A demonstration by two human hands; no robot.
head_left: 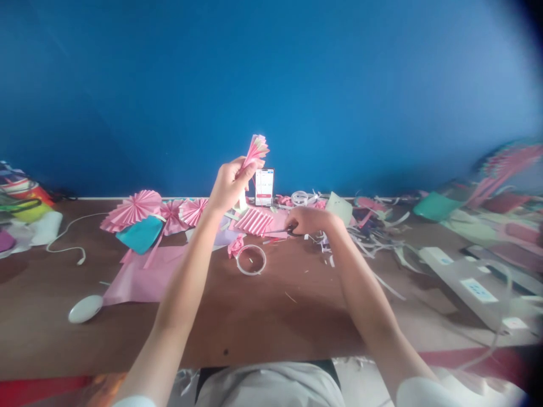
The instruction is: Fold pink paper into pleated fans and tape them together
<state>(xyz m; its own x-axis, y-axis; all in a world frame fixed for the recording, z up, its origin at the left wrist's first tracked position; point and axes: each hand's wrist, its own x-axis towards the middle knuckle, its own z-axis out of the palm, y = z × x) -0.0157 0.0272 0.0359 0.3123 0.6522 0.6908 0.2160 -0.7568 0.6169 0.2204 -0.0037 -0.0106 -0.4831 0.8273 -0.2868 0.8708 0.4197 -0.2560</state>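
My left hand (231, 181) is raised above the table's back part, its fingers closed round a folded pink paper fan (257, 148) whose pleats spread out at the top. Low over the table, my right hand (309, 219) is closed round the dark handle of scissors (292, 228). Their blades point left, close to a pleated pink paper strip (254, 221). Below the strip lie a crumpled pink paper (236, 246) and a clear tape roll (251, 272).
Pink paper rosettes (138, 208), a teal paper piece (139, 234) and a pink sheet (146, 277) lie left, near a white computer mouse (85, 309). A phone (264, 186) stands against the blue wall. Paper scraps (377, 243) and a grey laptop (460, 282) are right.
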